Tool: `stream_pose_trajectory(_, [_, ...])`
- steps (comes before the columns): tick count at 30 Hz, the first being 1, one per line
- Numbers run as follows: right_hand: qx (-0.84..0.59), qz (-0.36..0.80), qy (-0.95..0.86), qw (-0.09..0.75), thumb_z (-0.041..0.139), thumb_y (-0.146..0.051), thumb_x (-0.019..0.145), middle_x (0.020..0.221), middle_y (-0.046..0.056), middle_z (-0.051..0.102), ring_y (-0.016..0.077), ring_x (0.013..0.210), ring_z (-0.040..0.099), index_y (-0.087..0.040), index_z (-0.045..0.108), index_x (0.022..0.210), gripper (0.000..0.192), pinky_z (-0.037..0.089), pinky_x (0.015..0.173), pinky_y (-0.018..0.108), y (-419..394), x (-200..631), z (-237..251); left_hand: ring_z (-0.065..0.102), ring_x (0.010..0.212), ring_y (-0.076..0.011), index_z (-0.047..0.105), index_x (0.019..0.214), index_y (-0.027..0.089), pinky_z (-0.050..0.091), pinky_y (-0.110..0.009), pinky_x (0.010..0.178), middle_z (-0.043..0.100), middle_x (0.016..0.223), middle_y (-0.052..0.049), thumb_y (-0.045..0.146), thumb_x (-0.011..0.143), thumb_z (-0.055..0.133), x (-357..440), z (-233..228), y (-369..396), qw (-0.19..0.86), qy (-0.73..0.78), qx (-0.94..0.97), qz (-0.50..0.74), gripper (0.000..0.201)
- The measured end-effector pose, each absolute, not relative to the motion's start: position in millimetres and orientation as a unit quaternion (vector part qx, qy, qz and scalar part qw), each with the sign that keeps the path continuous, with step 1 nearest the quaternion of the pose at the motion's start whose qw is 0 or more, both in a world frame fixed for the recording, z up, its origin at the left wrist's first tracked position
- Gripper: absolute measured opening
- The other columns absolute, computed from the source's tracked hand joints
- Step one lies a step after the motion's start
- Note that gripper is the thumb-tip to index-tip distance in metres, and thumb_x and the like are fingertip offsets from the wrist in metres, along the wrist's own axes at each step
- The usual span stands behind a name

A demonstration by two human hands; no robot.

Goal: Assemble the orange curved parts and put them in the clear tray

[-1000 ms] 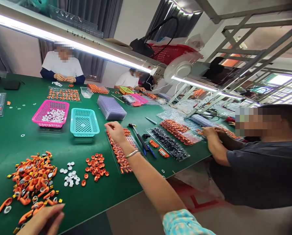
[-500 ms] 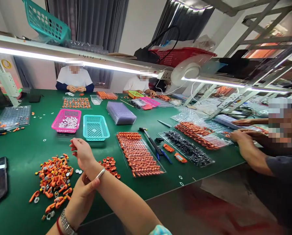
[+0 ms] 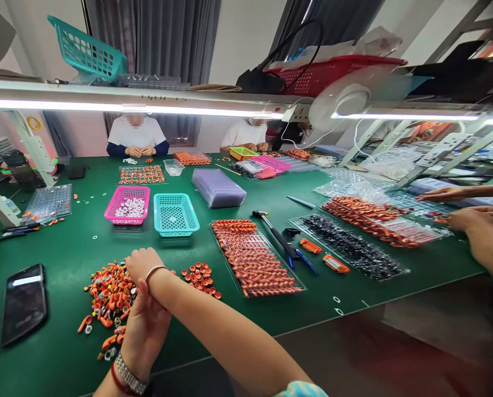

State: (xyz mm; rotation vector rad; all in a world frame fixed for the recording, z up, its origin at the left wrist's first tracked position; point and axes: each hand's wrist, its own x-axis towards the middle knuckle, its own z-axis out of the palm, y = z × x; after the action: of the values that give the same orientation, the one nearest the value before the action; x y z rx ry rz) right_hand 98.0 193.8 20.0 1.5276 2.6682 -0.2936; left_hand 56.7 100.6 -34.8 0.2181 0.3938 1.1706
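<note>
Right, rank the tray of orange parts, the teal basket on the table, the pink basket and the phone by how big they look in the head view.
1. tray of orange parts, clearly largest.
2. phone, though it lies nearest the camera, so unsure.
3. teal basket and pink basket look about alike; no ranking between them.

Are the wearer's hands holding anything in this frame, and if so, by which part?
Cannot be told. The left hand and right hand meet over the pile of small orange plastic parts; the fingers are hidden, so any held piece is out of sight.
</note>
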Motion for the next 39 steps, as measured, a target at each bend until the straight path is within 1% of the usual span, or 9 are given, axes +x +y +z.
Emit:
stream_pose_trajectory(4, [0.488, -0.077, 0.868, 0.052, 0.059, -0.029, 0.095, 0.121, 0.009, 0.062, 0.0232, 0.102, 0.064, -0.016, 0.058, 0.120, 0.028, 0.055, 0.085, 0.043, 191.5, 97.8, 27.2, 0.066, 0.113, -0.0241, 0.063, 0.128, 0.016, 0.044, -0.037, 0.105, 0.076, 0.111, -0.013, 0.041, 0.101, 0.039, 57.6, -30.2, 98.2, 0.814, 0.172, 0.088, 0.547, 0.044])
stream_pose_trajectory(8, [0.482, -0.087, 0.869, 0.064, 0.059, -0.029, 0.095, 0.120, 0.009, 0.062, 0.0229, 0.101, 0.065, -0.016, 0.058, 0.120, 0.028, 0.056, 0.084, 0.043, 190.1, 99.9, 29.6, 0.066, 0.113, -0.0246, 0.063, 0.128, 0.017, 0.046, -0.037, 0.103, 0.075, 0.112, -0.012, 0.040, 0.101, 0.041, 59.2, -27.0, 96.1, 0.817, 0.168, 0.083, 0.546, 0.042])
stream_pose_trajectory(12, [0.458, -0.117, 0.879, 0.068, 0.059, -0.029, 0.095, 0.120, 0.009, 0.062, 0.0224, 0.099, 0.065, -0.016, 0.059, 0.120, 0.027, 0.056, 0.083, 0.042, 186.6, 103.5, 27.5, 0.069, 0.106, -0.0220, 0.070, 0.117, 0.019, 0.052, -0.034, 0.095, 0.077, 0.109, -0.010, 0.034, 0.099, 0.047, 58.1, -29.7, 92.0, 0.815, 0.180, 0.080, 0.545, 0.033])
stream_pose_trajectory(17, [0.401, -0.154, 0.902, 0.044, 0.059, -0.028, 0.095, 0.119, 0.008, 0.063, 0.0225, 0.100, 0.065, -0.016, 0.060, 0.118, 0.026, 0.056, 0.084, 0.042, 176.9, 102.9, 21.0, 0.073, 0.097, -0.0195, 0.075, 0.102, 0.013, 0.056, -0.029, 0.087, 0.078, 0.104, -0.011, 0.027, 0.100, 0.047, 53.7, -36.4, 82.7, 0.812, 0.219, 0.076, 0.536, 0.032])
stream_pose_trajectory(21, [0.393, -0.164, 0.905, 0.016, 0.059, -0.027, 0.095, 0.119, 0.008, 0.063, 0.0227, 0.101, 0.064, -0.015, 0.061, 0.115, 0.023, 0.056, 0.084, 0.042, 172.4, 98.8, 21.0, 0.072, 0.099, -0.0191, 0.074, 0.106, 0.014, 0.056, -0.028, 0.087, 0.077, 0.107, -0.011, 0.030, 0.100, 0.047, 52.1, -35.0, 76.6, 0.797, 0.235, 0.079, 0.551, 0.033])
stream_pose_trajectory(24, [0.403, -0.163, 0.900, 0.000, 0.060, -0.025, 0.095, 0.120, 0.008, 0.062, 0.0233, 0.104, 0.064, -0.015, 0.061, 0.114, 0.022, 0.056, 0.085, 0.042, 171.5, 97.4, 23.5, 0.071, 0.103, -0.0183, 0.074, 0.108, 0.018, 0.054, -0.027, 0.089, 0.077, 0.110, -0.008, 0.034, 0.100, 0.047, 52.6, -31.4, 74.4, 0.786, 0.239, 0.086, 0.563, 0.032])
stream_pose_trajectory(31, [0.428, -0.163, 0.889, -0.009, 0.061, -0.026, 0.094, 0.122, 0.009, 0.061, 0.0239, 0.105, 0.063, -0.015, 0.061, 0.116, 0.024, 0.055, 0.085, 0.043, 170.0, 99.4, 22.4, 0.067, 0.111, -0.0182, 0.072, 0.113, 0.022, 0.051, -0.028, 0.095, 0.075, 0.114, -0.006, 0.036, 0.100, 0.046, 52.7, -30.6, 72.1, 0.776, 0.262, 0.111, 0.562, 0.033])
stream_pose_trajectory(35, [0.433, -0.170, 0.885, -0.030, 0.061, -0.022, 0.094, 0.120, 0.009, 0.062, 0.0240, 0.105, 0.062, -0.014, 0.062, 0.111, 0.019, 0.055, 0.084, 0.041, 169.4, 100.0, 19.4, 0.065, 0.114, -0.0218, 0.072, 0.113, 0.021, 0.050, -0.032, 0.097, 0.075, 0.114, -0.007, 0.041, 0.094, 0.057, 53.0, -34.0, 72.8, 0.762, 0.296, 0.143, 0.557, 0.031])
stream_pose_trajectory(39, [0.421, -0.176, 0.885, -0.093, 0.061, -0.014, 0.090, 0.111, 0.016, 0.062, 0.0263, 0.107, 0.060, -0.011, 0.064, 0.102, 0.013, 0.055, 0.082, 0.037, 165.2, 100.7, 16.2, 0.060, 0.121, -0.0259, 0.070, 0.115, 0.023, 0.049, -0.034, 0.098, 0.073, 0.116, -0.007, 0.049, 0.082, 0.070, 57.8, -33.8, 70.1, 0.714, 0.346, 0.202, 0.574, 0.041])
